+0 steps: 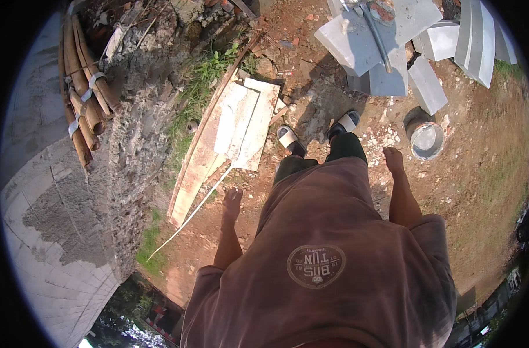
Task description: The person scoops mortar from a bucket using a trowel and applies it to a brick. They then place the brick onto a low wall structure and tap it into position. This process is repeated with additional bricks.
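My left hand [232,200] hangs at my side over the dirt, to the right of a thin pale strip [192,216], without touching it. The fingers look loosely apart and nothing shows in them. On the other side, my right hand [393,159] hangs low with loose fingers and holds nothing that I can see. Nearest to it is a round bucket [416,132] with greyish stuff inside, standing a little to the right. Pale, dusty boards [250,124] lie ahead of my left hand, beside my sandalled feet [289,138].
Light grey blocks [428,87] are piled ahead on the right, with a grey rod-like tool [377,39] lying across them. Tied bamboo poles [87,87] lean at the far left by a rough grey wall [61,214]. Rubble [183,35] lies ahead on the left.
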`<act>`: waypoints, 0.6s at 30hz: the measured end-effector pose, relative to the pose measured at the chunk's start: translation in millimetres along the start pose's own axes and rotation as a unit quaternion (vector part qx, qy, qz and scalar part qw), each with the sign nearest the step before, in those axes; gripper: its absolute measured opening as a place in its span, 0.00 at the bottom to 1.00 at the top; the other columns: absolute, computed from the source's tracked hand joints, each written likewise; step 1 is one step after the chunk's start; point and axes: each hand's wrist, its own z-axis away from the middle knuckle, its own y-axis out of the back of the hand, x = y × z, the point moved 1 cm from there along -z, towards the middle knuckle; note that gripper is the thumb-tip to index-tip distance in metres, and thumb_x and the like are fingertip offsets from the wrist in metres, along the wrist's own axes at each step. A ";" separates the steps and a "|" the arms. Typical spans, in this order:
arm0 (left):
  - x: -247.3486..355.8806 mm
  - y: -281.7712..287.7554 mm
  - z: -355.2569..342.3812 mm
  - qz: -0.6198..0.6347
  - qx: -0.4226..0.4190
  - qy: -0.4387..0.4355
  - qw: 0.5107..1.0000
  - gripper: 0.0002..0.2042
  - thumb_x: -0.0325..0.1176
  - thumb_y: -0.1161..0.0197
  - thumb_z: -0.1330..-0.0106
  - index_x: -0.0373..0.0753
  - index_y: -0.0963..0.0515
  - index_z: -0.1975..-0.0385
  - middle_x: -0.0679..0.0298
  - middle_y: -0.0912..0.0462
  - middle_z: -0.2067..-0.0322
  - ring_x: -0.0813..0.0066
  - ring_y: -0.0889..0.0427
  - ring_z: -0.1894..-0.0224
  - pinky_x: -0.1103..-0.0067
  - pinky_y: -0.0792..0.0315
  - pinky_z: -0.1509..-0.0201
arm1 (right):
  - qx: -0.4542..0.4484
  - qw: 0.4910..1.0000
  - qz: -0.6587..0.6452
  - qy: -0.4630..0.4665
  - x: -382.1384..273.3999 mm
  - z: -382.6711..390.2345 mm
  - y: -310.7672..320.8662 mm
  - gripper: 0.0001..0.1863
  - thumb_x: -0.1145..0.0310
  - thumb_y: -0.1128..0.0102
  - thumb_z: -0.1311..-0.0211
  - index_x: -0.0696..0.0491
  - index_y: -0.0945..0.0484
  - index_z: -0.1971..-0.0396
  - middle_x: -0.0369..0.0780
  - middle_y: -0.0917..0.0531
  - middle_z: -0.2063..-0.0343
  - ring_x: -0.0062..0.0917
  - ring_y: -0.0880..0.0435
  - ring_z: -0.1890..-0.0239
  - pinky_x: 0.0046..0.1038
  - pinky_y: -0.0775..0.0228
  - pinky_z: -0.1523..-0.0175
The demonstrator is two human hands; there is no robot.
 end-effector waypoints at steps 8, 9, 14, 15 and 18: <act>-157.8 33.8 -3.5 0.057 -0.014 0.148 0.987 0.27 0.45 0.45 0.37 0.30 0.35 0.45 0.51 0.27 0.48 0.61 0.28 0.46 0.72 0.35 0.43 | -0.078 0.997 0.022 -0.009 -122.5 -2.2 -120.2 0.25 0.54 0.42 0.48 0.59 0.23 0.58 0.51 0.19 0.63 0.40 0.20 0.56 0.33 0.30 0.52; -163.6 32.1 -4.1 0.040 -0.025 0.149 0.988 0.27 0.44 0.45 0.37 0.30 0.35 0.45 0.51 0.27 0.48 0.61 0.28 0.46 0.72 0.35 0.43 | -0.102 0.993 0.057 0.020 -148.4 -3.9 -133.7 0.25 0.54 0.42 0.48 0.60 0.24 0.57 0.51 0.19 0.63 0.40 0.20 0.57 0.33 0.30 0.52; -104.9 1.4 -34.5 0.068 -0.003 0.161 0.985 0.23 0.41 0.44 0.37 0.30 0.31 0.48 0.52 0.24 0.52 0.64 0.26 0.49 0.74 0.33 0.45 | -0.144 0.989 0.040 0.013 -108.5 -89.8 -258.0 0.28 0.53 0.41 0.49 0.60 0.26 0.54 0.50 0.20 0.59 0.40 0.22 0.53 0.33 0.32 0.49; -115.3 -10.7 -48.3 0.113 -0.001 0.177 0.978 0.22 0.40 0.43 0.37 0.30 0.30 0.50 0.52 0.24 0.54 0.65 0.25 0.50 0.74 0.32 0.46 | -0.150 0.987 0.060 -0.019 -91.2 -112.1 -283.6 0.28 0.53 0.41 0.49 0.59 0.26 0.54 0.50 0.21 0.58 0.40 0.23 0.52 0.34 0.32 0.48; -196.3 -74.3 -53.9 0.081 -0.036 0.207 0.974 0.20 0.40 0.43 0.38 0.32 0.28 0.52 0.54 0.22 0.56 0.67 0.24 0.52 0.74 0.31 0.48 | -0.095 0.988 0.119 -0.016 -104.8 -200.7 -336.0 0.31 0.53 0.39 0.50 0.56 0.30 0.48 0.51 0.26 0.51 0.41 0.27 0.47 0.37 0.35 0.44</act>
